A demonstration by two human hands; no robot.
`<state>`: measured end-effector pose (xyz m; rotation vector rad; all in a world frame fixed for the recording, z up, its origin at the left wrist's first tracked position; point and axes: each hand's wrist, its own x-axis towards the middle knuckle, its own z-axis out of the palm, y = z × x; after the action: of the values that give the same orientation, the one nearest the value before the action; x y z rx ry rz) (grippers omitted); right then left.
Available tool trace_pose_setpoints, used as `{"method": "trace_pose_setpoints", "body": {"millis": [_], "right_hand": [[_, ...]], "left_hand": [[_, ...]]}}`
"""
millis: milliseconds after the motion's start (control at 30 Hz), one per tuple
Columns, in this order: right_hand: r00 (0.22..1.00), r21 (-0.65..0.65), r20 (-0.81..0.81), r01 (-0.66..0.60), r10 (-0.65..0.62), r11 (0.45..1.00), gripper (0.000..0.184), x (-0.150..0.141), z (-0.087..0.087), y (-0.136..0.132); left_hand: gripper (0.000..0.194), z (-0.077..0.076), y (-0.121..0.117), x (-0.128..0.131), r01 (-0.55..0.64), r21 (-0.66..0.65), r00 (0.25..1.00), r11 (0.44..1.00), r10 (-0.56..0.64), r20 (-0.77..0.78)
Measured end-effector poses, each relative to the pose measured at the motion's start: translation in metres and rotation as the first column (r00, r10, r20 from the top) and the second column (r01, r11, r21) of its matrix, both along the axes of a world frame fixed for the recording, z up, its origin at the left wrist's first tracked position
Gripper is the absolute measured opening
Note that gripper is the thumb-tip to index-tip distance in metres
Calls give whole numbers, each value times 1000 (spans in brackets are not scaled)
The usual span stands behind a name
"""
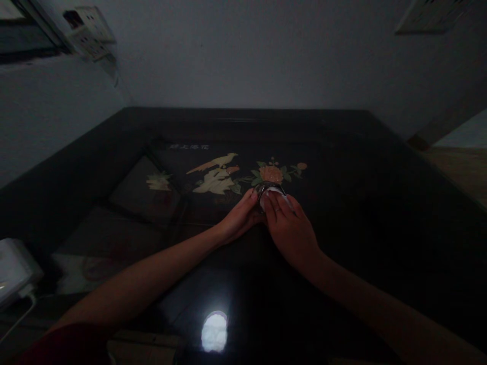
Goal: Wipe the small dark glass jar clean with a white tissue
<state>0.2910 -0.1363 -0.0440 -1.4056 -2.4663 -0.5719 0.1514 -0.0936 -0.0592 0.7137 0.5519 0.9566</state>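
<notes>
Between side edges of the glossy table [258,304], gripped a curved, shiny rim [265,186] in left hand [240,216], pressed white cloth [274,190] with right hand [290,226].

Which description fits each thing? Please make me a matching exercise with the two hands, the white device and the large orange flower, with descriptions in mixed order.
Column 1
1. Left hand
2. Right hand
3. White device
4. Large orange flower

Column 2
A. At the picture's left edge, with a pale cord
B. Fingers on the white material
C. Part of the decoration on the dark tabletop
D. Holds the shiny, dark-rimmed object at its left side

Right pairs: 1-D, 2-B, 3-A, 4-C
</notes>
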Motion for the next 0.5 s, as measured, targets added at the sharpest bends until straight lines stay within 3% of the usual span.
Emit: {"method": "trace_pose_setpoints", "body": {"millis": [267,500], "right_hand": [[999,-8,37,-9,9,1000,34,1,6,-3],[976,-205,-206,-110,67,973,24,3,23,-2]], "left_hand": [[32,2,0,0,-2,-20,1000,1000,2,2],[27,0,1,-2,-3,-54,999,999,5,42]]}}
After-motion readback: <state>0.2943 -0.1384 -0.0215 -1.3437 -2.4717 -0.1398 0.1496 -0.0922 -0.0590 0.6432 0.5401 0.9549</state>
